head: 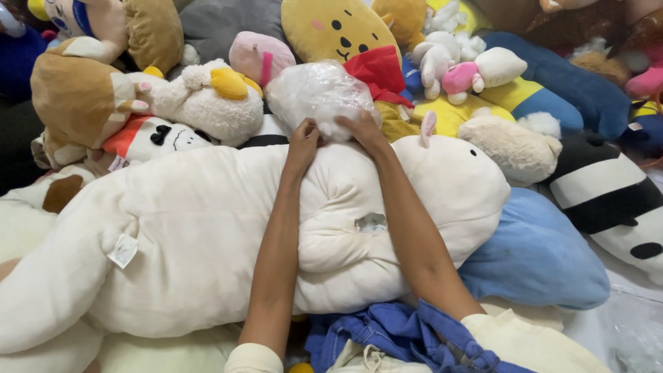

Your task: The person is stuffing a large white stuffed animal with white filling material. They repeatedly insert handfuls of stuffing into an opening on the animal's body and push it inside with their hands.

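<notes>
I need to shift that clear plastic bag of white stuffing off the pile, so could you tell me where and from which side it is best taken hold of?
Probably the near lower edge of the clear bag of stuffing, from the person's own side. There the left hand and right hand already meet it, where it rests on the long cream plush. The bulging top offers little to pinch, and toys crowd its back and sides.

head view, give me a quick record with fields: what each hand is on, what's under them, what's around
left hand: gripping the clear plastic bag of white stuffing
right hand: gripping the same bag, on its right side
under arms: long cream plush toy lying sideways, with a small hole in its seam
around: yellow bear plush, white duck plush, blue pillow, black and white plush
near body: blue cloth
</notes>
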